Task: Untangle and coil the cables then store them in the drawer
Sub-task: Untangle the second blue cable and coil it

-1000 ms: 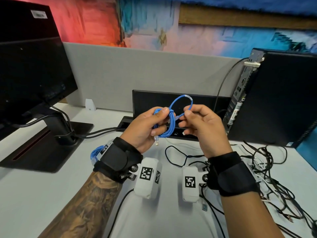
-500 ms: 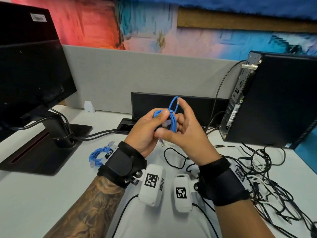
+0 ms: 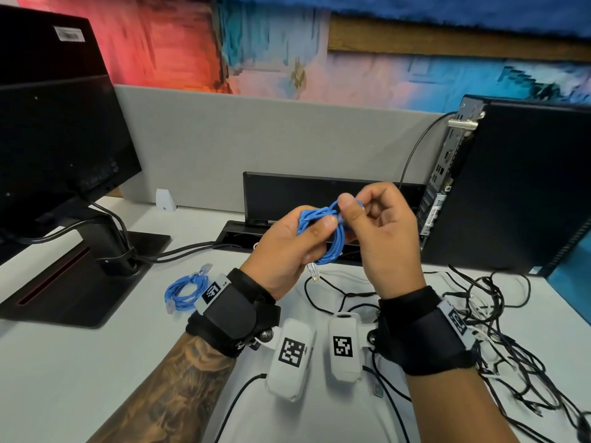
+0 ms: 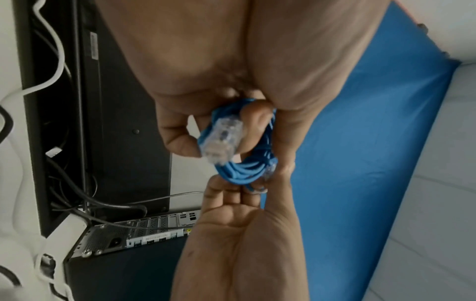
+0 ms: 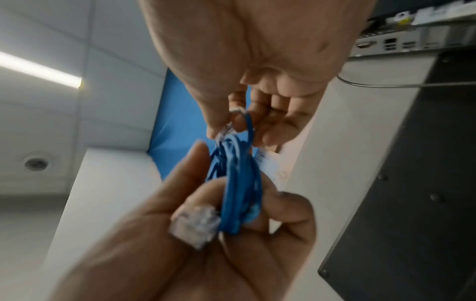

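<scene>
A coiled blue network cable [image 3: 332,238] is held up above the desk, between both hands. My left hand [image 3: 295,247] grips the coil, thumb pressed on its top; one clear plug [image 3: 313,272] hangs below the fingers. My right hand [image 3: 380,231] pinches the cable's free end at the top of the coil, thumb and forefinger together. In the left wrist view the blue coil [image 4: 247,163] and clear plug [image 4: 221,140] lie against my curled fingers. In the right wrist view the blue coil [image 5: 239,183] runs from my pinching fingertips [image 5: 270,136] down to the left hand.
A second coiled blue cable [image 3: 185,290] lies on the white desk [image 3: 80,362] by my left wrist. A tangle of black cables [image 3: 499,330] spreads at right. A monitor stand [image 3: 80,276] is at left, a black computer case [image 3: 518,187] at right, an open cable tray [image 3: 243,233] behind.
The open loop my right hand held a second ago has been drawn down into the coil. My right hand crossed over the bundle, then came back to pinch the end at its top.
</scene>
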Tool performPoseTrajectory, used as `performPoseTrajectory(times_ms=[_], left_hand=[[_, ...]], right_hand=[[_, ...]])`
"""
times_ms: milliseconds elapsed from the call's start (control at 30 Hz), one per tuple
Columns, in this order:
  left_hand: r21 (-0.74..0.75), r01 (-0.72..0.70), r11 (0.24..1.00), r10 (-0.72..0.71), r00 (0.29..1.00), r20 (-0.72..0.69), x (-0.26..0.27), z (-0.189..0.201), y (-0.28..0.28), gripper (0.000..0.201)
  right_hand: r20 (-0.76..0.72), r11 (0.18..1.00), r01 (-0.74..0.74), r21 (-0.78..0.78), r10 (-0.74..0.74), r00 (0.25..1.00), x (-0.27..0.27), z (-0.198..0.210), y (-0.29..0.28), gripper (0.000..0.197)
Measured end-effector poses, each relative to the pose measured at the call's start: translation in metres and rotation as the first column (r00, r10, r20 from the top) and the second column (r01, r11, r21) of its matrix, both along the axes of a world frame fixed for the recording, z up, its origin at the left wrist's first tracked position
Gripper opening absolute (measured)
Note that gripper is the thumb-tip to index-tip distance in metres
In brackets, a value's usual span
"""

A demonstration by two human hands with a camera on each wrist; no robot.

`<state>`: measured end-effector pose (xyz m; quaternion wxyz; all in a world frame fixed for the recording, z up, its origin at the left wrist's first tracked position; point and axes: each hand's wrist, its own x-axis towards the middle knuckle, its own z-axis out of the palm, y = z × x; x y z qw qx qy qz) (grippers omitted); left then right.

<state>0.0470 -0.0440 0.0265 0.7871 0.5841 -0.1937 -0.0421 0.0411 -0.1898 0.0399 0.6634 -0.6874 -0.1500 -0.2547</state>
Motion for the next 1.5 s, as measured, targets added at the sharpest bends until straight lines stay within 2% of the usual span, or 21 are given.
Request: performPoseTrajectory(times_ms=[100,200,267,300,367,400,467,567,633,733,800,933,1033,1200,1300,1400,1500], left_hand=[[0.047,-0.116,0.992,0.112,0.991,0.073,0.002,-0.003,-0.001,0.014],[0.003,-0.165,0.986,0.164,0.984,0.064,0.002,-0.001,0.000,0.010],[-0.031,-0.156,0.987,0.158,0.986,0.057,0.002,0.002,0.001,0.009],[-0.032,-0.149,0.988,0.151,0.986,0.074,0.002,0.002,0.002,0.012],[-0.007,-0.122,0.992,0.122,0.987,0.105,0.003,0.001,0.004,0.017],[0.008,-0.101,0.995,0.099,0.990,0.098,0.003,0.001,0.005,0.019],[-0.012,-0.020,1.000,0.021,0.998,0.053,0.005,0.000,0.007,0.021],[-0.059,0.077,0.995,-0.078,0.997,-0.016,0.008,-0.002,0.007,0.024],[-0.041,0.113,0.993,-0.115,0.991,-0.069,0.009,-0.007,0.004,0.033],[-0.015,0.178,0.984,-0.178,0.974,-0.140,0.011,-0.014,0.004,0.039],[-0.001,0.209,0.978,-0.207,0.967,-0.149,0.013,-0.011,0.012,0.039],[0.020,0.285,0.958,-0.283,0.956,-0.072,0.014,0.008,0.033,0.029],[0.042,0.269,0.962,-0.268,0.963,-0.021,0.010,0.017,0.038,0.024],[0.028,0.128,0.991,-0.128,0.992,-0.002,0.015,0.013,0.049,0.026],[-0.063,0.070,0.996,-0.071,0.997,-0.007,0.019,0.010,0.052,0.028],[-0.103,0.036,0.994,-0.037,0.999,-0.008,0.020,0.011,0.048,0.025],[-0.038,0.000,0.999,0.000,1.000,0.017,0.018,0.007,0.039,0.028]], right_hand=[[0.107,0.993,0.113,-0.030,-0.109,0.988,-0.006,0.001,0.007,0.008],[0.153,0.994,0.107,0.013,-0.108,0.982,-0.012,0.002,0.015,0.005],[0.039,0.994,0.054,0.091,-0.058,0.998,-0.011,0.006,0.016,0.011],[-0.058,0.994,-0.008,0.108,0.015,0.998,-0.011,0.008,0.015,0.014],[-0.194,0.986,-0.161,0.036,0.165,0.967,-0.011,0.010,0.011,0.019],[-0.208,0.982,-0.185,-0.023,0.176,0.962,-0.010,0.010,0.008,0.021],[-0.158,0.994,-0.105,-0.032,0.098,0.983,-0.007,0.012,0.001,0.024],[-0.101,0.989,0.096,0.116,-0.085,0.991,0.002,0.014,-0.016,0.030],[-0.106,0.961,0.167,0.218,-0.147,0.983,0.006,0.012,-0.022,0.030],[-0.121,0.922,0.163,0.351,-0.128,0.984,0.005,0.012,-0.014,0.028],[-0.091,0.917,0.141,0.372,-0.115,0.989,-0.001,0.017,-0.009,0.028],[0.015,0.944,0.083,0.319,-0.093,0.996,-0.013,0.028,-0.008,0.027],[0.049,0.946,0.020,0.324,-0.038,0.998,-0.018,0.033,-0.007,0.028],[-0.030,0.956,-0.070,0.286,0.082,0.996,-0.012,0.026,-0.008,0.017],[-0.110,0.987,-0.053,0.149,0.070,0.991,-0.003,0.013,-0.010,0.014],[-0.196,0.994,-0.105,-0.019,0.099,0.976,0.003,-0.003,-0.003,0.013],[-0.289,0.976,-0.214,-0.043,0.193,0.938,0.003,-0.011,0.010,0.013]])
